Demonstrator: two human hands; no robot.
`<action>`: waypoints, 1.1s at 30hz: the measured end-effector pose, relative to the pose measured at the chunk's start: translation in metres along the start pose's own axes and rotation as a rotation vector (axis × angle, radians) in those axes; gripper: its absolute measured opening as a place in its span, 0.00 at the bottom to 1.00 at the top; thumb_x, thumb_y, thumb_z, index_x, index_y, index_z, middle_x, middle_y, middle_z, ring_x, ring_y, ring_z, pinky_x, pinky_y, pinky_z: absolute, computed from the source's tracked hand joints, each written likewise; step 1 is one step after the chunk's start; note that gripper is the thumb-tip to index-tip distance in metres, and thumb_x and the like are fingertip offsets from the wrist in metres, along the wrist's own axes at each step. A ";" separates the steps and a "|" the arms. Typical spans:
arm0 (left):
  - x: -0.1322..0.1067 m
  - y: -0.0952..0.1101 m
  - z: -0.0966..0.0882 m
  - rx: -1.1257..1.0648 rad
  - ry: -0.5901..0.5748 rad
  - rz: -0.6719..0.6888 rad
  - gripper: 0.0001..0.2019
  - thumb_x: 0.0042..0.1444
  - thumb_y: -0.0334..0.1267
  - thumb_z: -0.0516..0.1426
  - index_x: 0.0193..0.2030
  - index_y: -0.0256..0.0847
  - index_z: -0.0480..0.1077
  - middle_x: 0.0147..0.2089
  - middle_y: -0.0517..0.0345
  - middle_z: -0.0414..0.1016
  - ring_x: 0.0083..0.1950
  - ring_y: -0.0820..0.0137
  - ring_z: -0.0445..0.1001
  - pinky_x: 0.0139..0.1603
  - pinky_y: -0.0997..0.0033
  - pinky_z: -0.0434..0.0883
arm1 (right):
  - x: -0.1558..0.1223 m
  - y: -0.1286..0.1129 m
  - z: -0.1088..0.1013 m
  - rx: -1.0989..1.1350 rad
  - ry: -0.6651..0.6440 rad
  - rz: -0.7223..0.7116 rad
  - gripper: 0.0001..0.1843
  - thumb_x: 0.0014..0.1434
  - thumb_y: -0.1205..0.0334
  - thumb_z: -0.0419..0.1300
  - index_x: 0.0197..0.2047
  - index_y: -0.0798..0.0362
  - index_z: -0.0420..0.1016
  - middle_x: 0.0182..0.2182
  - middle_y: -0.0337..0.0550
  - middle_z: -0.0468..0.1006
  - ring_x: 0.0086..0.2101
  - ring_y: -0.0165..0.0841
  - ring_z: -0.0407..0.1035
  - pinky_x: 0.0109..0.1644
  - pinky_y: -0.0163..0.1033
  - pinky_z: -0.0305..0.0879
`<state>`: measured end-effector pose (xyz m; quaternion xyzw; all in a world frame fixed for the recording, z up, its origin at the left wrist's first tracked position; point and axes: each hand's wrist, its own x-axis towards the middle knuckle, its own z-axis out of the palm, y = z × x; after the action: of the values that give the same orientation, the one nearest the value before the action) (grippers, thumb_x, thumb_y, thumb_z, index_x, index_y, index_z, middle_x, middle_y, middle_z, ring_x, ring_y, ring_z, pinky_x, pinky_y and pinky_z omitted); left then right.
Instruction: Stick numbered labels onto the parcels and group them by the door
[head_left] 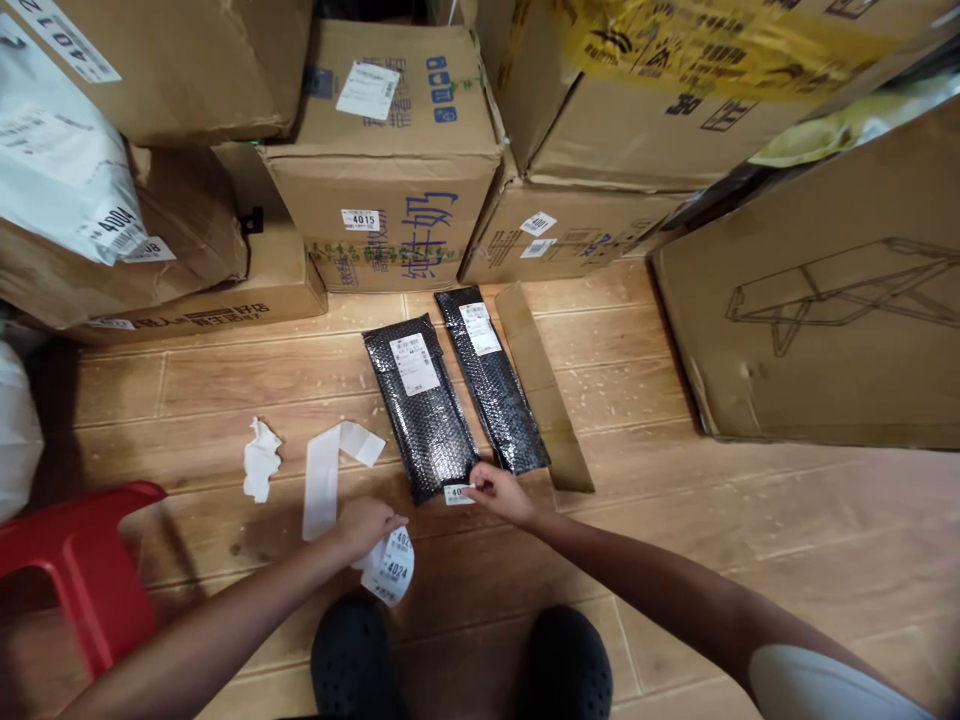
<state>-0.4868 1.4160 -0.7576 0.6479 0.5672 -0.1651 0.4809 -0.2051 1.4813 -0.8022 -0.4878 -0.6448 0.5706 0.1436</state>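
My right hand (498, 492) pinches a small white number label (458, 494) at the lower end of a black bubble mailer (431, 435). Whether the label is stuck down there I cannot tell. In my left hand (367, 527) is a strip of number labels (391, 568), curling downward and showing 4024. A blank white length of backing paper (321, 485) lies folded on the floor beside that hand. To the right of the first mailer is a second, narrower black bubble mailer (502, 400), also with a white shipping label on it.
A flat cardboard strip (544, 390) lies right of the mailers. Stacked cartons (382, 180) line the back, and a large carton (817, 300) stands at the right. A red stool (82, 560) is at the left, with crumpled paper (262, 460) on the floor nearby.
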 end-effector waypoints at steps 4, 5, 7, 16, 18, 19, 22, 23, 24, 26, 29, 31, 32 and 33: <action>0.009 0.007 -0.012 0.107 0.106 0.046 0.27 0.64 0.54 0.46 0.35 0.38 0.79 0.38 0.42 0.81 0.41 0.56 0.78 0.40 0.65 0.66 | 0.006 -0.014 0.000 -0.019 -0.009 -0.022 0.20 0.56 0.44 0.61 0.28 0.50 0.61 0.22 0.31 0.59 0.25 0.28 0.54 0.30 0.35 0.53; 0.010 0.010 -0.015 0.132 0.117 0.083 0.25 0.63 0.53 0.47 0.36 0.38 0.79 0.40 0.41 0.81 0.41 0.55 0.78 0.40 0.64 0.67 | 0.009 -0.019 0.001 -0.013 -0.008 -0.028 0.20 0.56 0.44 0.61 0.28 0.49 0.61 0.22 0.31 0.59 0.25 0.28 0.54 0.30 0.35 0.53; 0.012 0.016 -0.021 0.162 0.131 0.142 0.22 0.63 0.52 0.49 0.40 0.38 0.77 0.42 0.42 0.80 0.42 0.54 0.78 0.39 0.64 0.68 | 0.016 -0.028 0.001 -0.001 0.004 -0.047 0.20 0.57 0.43 0.60 0.29 0.49 0.62 0.23 0.31 0.59 0.25 0.28 0.55 0.31 0.36 0.54; 0.031 0.028 -0.041 0.362 0.190 0.105 0.35 0.59 0.45 0.57 0.72 0.56 0.49 0.58 0.38 0.70 0.41 0.51 0.78 0.37 0.60 0.71 | 0.072 -0.049 -0.024 0.095 0.151 -0.034 0.21 0.53 0.42 0.62 0.29 0.49 0.59 0.23 0.30 0.57 0.25 0.28 0.55 0.30 0.35 0.55; 0.038 0.031 -0.040 0.370 0.149 0.127 0.38 0.58 0.48 0.58 0.72 0.58 0.46 0.52 0.38 0.73 0.40 0.49 0.78 0.37 0.59 0.71 | 0.107 -0.060 -0.033 0.117 0.153 -0.036 0.22 0.51 0.42 0.62 0.30 0.48 0.57 0.24 0.29 0.58 0.24 0.28 0.57 0.30 0.35 0.56; 0.041 0.033 -0.039 0.360 0.135 0.130 0.39 0.58 0.50 0.58 0.73 0.58 0.45 0.50 0.38 0.74 0.41 0.49 0.78 0.37 0.58 0.72 | 0.128 -0.068 -0.037 0.130 0.157 -0.024 0.22 0.51 0.42 0.62 0.31 0.47 0.56 0.24 0.29 0.59 0.23 0.28 0.57 0.29 0.35 0.57; 0.047 0.033 -0.038 0.318 0.118 0.146 0.38 0.59 0.50 0.57 0.73 0.58 0.44 0.48 0.38 0.75 0.43 0.49 0.78 0.39 0.58 0.72 | 0.196 -0.092 -0.042 0.099 0.225 0.015 0.18 0.56 0.47 0.58 0.33 0.46 0.53 0.24 0.29 0.60 0.23 0.28 0.59 0.30 0.36 0.59; 0.047 0.031 -0.038 0.302 0.117 0.156 0.37 0.59 0.50 0.57 0.72 0.58 0.45 0.48 0.38 0.76 0.44 0.49 0.78 0.39 0.58 0.72 | 0.217 -0.101 -0.040 0.044 0.264 0.008 0.15 0.57 0.50 0.57 0.33 0.47 0.54 0.25 0.30 0.61 0.25 0.29 0.60 0.33 0.36 0.60; 0.047 0.029 -0.038 0.283 0.116 0.164 0.37 0.59 0.50 0.57 0.72 0.58 0.46 0.49 0.39 0.76 0.44 0.49 0.78 0.40 0.58 0.71 | 0.236 -0.109 -0.037 -0.022 0.295 -0.008 0.13 0.59 0.52 0.57 0.33 0.48 0.55 0.26 0.31 0.62 0.27 0.29 0.62 0.35 0.36 0.61; 0.042 0.024 -0.040 0.216 0.124 0.176 0.36 0.59 0.50 0.57 0.72 0.55 0.48 0.49 0.39 0.77 0.46 0.49 0.78 0.42 0.57 0.71 | 0.263 -0.123 -0.026 -0.165 0.308 -0.049 0.09 0.60 0.56 0.56 0.36 0.49 0.59 0.29 0.35 0.67 0.31 0.31 0.64 0.41 0.37 0.63; 0.026 0.019 -0.045 -0.022 0.154 0.161 0.30 0.57 0.55 0.57 0.65 0.45 0.65 0.47 0.43 0.79 0.45 0.52 0.77 0.42 0.61 0.69 | 0.283 -0.139 -0.003 -0.369 0.229 -0.043 0.08 0.64 0.59 0.54 0.44 0.53 0.62 0.36 0.43 0.73 0.37 0.34 0.69 0.46 0.39 0.64; 0.012 0.016 -0.052 -0.215 0.136 0.152 0.25 0.53 0.58 0.59 0.49 0.42 0.77 0.39 0.49 0.81 0.39 0.58 0.77 0.36 0.67 0.67 | 0.288 -0.146 0.011 -0.526 0.185 0.026 0.11 0.65 0.61 0.53 0.49 0.55 0.62 0.41 0.50 0.75 0.41 0.37 0.71 0.47 0.41 0.65; 0.004 0.015 -0.056 -0.294 0.110 0.156 0.24 0.50 0.60 0.60 0.41 0.42 0.79 0.35 0.52 0.80 0.36 0.61 0.76 0.33 0.70 0.65 | 0.289 -0.150 0.016 -0.611 0.172 0.064 0.12 0.65 0.62 0.53 0.51 0.56 0.63 0.44 0.54 0.75 0.42 0.39 0.72 0.47 0.42 0.66; -0.003 0.014 -0.060 -0.360 0.072 0.169 0.22 0.47 0.60 0.62 0.36 0.42 0.80 0.31 0.54 0.79 0.32 0.65 0.75 0.30 0.72 0.62 | 0.291 -0.153 0.021 -0.689 0.166 0.094 0.13 0.66 0.61 0.53 0.52 0.56 0.63 0.47 0.56 0.74 0.42 0.40 0.72 0.46 0.42 0.66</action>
<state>-0.4949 1.4649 -0.7204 0.6025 0.5478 0.0032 0.5804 -0.4321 1.7190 -0.7828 -0.5815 -0.7624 0.2839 -0.0041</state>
